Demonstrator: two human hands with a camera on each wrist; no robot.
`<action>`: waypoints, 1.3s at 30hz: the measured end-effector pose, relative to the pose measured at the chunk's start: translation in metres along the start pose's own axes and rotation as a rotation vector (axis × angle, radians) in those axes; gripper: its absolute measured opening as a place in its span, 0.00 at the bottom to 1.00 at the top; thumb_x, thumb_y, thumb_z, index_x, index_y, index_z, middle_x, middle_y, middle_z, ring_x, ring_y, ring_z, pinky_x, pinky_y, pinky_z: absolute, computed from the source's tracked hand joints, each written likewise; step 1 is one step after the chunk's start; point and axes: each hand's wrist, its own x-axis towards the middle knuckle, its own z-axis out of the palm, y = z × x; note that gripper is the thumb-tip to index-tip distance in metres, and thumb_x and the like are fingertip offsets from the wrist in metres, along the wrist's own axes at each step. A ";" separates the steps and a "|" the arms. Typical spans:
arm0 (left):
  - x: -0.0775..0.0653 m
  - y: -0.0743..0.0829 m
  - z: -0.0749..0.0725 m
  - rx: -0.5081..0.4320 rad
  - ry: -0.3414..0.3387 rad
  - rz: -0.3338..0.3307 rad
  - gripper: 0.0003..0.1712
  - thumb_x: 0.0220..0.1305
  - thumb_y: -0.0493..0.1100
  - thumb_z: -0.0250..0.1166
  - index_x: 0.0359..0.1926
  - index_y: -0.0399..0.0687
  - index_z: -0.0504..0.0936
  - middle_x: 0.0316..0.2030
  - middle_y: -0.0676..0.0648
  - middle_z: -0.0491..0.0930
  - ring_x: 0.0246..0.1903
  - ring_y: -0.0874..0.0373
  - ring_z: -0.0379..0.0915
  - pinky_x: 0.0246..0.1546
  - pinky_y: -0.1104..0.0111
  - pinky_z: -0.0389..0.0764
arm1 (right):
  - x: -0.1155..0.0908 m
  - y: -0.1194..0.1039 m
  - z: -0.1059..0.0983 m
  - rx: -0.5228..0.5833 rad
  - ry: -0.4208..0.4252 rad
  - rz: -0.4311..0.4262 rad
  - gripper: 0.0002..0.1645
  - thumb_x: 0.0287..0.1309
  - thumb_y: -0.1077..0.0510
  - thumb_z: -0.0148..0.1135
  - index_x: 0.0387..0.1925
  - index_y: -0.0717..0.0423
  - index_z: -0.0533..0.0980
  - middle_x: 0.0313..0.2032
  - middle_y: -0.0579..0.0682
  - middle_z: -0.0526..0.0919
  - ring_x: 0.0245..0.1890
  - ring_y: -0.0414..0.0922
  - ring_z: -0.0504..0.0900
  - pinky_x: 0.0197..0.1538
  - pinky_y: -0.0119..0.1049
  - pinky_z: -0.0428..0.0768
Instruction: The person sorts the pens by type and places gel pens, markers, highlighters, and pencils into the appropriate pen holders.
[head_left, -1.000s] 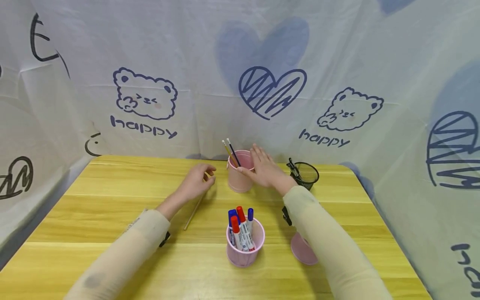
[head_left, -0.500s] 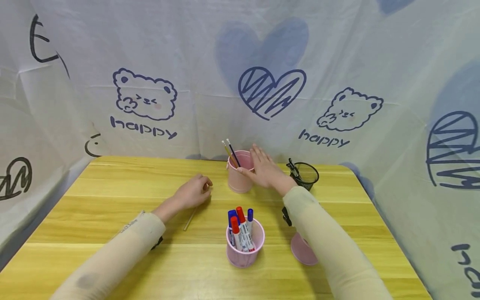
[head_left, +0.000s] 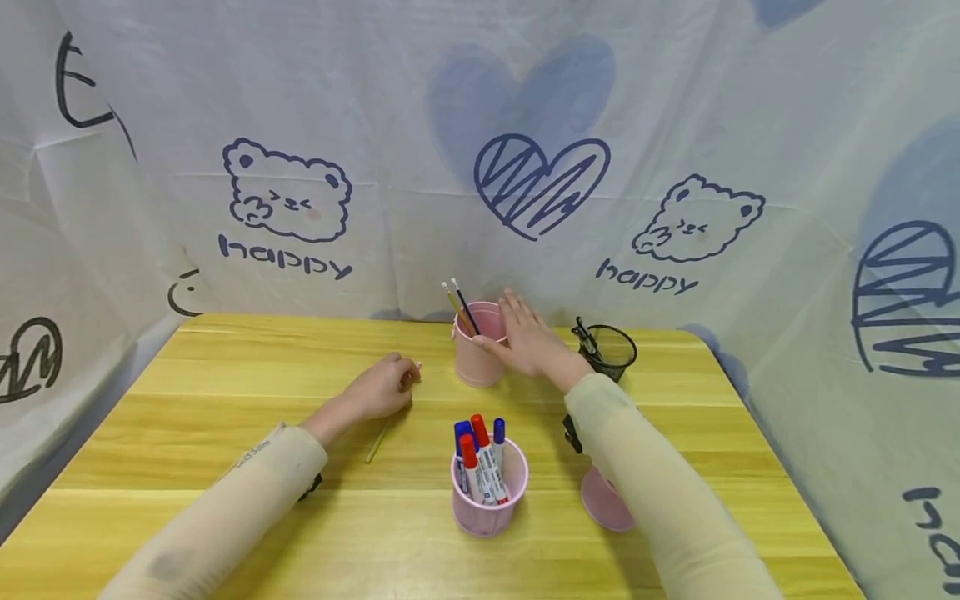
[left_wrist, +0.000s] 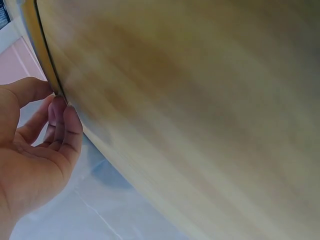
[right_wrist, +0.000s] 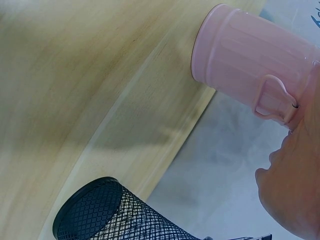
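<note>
My left hand (head_left: 382, 389) pinches a slim yellow pencil (head_left: 377, 442) between thumb and fingertips; its pale end shows just past the fingers. In the left wrist view the pencil (left_wrist: 46, 47) runs up from the fingertips, close over the table. My right hand (head_left: 531, 342) rests on the rim of a pink bucket (head_left: 480, 364), thumb along the near side and fingers straight at the right. Two pencils (head_left: 461, 308), one yellow and one dark, lean in that bucket, eraser ends up. The right wrist view shows the bucket's side handle (right_wrist: 272, 100) beneath the hand.
A pink cup (head_left: 483, 518) with several red and blue markers (head_left: 480, 462) stands nearer the front. Behind the right forearm is a black mesh pen holder (head_left: 615, 350) with black pens. A round pink object (head_left: 606, 502) is partly under the right sleeve. A printed cloth (head_left: 420, 242) hangs behind.
My left hand has moved slightly left and toward the near side, its fingers closing on the pencil, whose far end has come into view. The right hand stays on the bucket.
</note>
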 end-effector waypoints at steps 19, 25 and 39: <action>0.003 -0.005 -0.007 -0.048 -0.033 -0.023 0.18 0.59 0.32 0.69 0.51 0.36 0.81 0.42 0.42 0.82 0.42 0.50 0.79 0.48 0.55 0.83 | 0.002 0.002 0.002 0.006 0.013 -0.005 0.62 0.70 0.19 0.35 0.83 0.60 0.41 0.83 0.56 0.33 0.83 0.56 0.37 0.82 0.55 0.44; 0.003 -0.005 -0.005 -0.062 -0.030 -0.019 0.19 0.58 0.33 0.70 0.51 0.36 0.81 0.40 0.44 0.84 0.40 0.51 0.80 0.47 0.55 0.83 | 0.001 0.001 0.001 0.010 0.018 -0.006 0.62 0.70 0.19 0.36 0.83 0.61 0.42 0.83 0.57 0.34 0.83 0.56 0.37 0.81 0.56 0.44; -0.001 0.006 -0.011 -0.208 0.051 -0.011 0.21 0.55 0.30 0.68 0.52 0.35 0.82 0.38 0.46 0.82 0.34 0.55 0.77 0.37 0.64 0.82 | 0.001 0.002 0.002 0.019 0.016 -0.008 0.62 0.70 0.19 0.34 0.83 0.60 0.41 0.83 0.56 0.33 0.83 0.56 0.37 0.82 0.54 0.44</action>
